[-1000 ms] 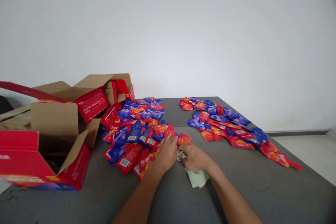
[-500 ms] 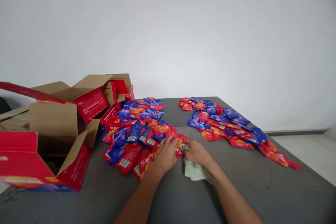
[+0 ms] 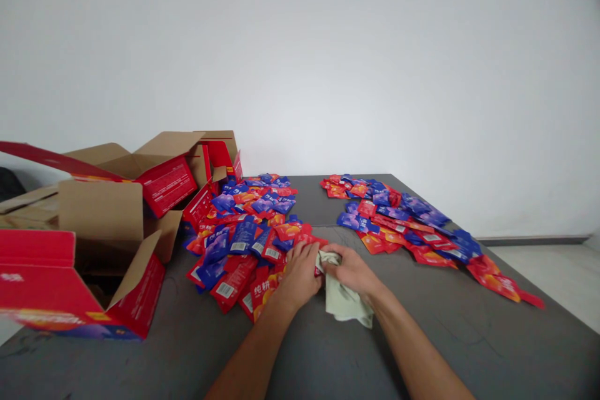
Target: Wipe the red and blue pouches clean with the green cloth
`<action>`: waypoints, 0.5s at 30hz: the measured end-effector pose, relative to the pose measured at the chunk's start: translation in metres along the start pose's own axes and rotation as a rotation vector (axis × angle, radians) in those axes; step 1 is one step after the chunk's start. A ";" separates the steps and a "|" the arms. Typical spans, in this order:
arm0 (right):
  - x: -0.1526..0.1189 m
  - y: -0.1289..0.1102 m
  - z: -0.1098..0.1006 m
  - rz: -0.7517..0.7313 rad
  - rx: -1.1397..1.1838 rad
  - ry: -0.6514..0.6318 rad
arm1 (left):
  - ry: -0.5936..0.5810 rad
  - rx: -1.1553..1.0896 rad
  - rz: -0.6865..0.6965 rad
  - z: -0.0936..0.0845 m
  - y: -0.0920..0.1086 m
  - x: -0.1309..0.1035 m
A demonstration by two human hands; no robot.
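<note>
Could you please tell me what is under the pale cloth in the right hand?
Part of a red packet shows between the cloth and left hand, and gray table around the cloth's loose end; anything directly underneath is covered and unseen.

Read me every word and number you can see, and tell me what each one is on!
"纯耕": on the soft red pouch with orange pictures.
Too small to read: the numbers by the barcode on the red rectangular pouch, and the white lines on the rear red cardboard box.
Too blurred: the white writing on the near red cardboard box.
</note>
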State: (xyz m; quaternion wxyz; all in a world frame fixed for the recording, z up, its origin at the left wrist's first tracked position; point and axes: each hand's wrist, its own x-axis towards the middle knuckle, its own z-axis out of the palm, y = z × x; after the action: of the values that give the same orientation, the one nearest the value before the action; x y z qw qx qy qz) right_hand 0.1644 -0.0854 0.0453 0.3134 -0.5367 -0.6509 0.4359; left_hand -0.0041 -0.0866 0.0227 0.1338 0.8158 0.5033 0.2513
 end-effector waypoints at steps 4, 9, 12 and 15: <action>-0.003 -0.009 0.006 -0.047 0.161 -0.048 | -0.009 0.091 -0.066 -0.006 0.005 0.000; -0.002 -0.010 0.008 -0.013 0.138 0.072 | 0.067 0.168 -0.105 -0.009 0.010 0.003; 0.001 -0.007 0.005 0.005 0.069 0.153 | 0.129 0.156 -0.115 -0.011 0.008 0.006; 0.003 -0.003 0.005 -0.017 0.006 0.165 | 0.220 0.091 -0.116 -0.012 -0.002 0.008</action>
State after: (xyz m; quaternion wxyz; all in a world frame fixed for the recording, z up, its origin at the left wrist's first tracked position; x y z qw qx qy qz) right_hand 0.1576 -0.0839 0.0457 0.3715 -0.5644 -0.6259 0.3895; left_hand -0.0089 -0.0791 0.0343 0.0547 0.7582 0.5721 0.3081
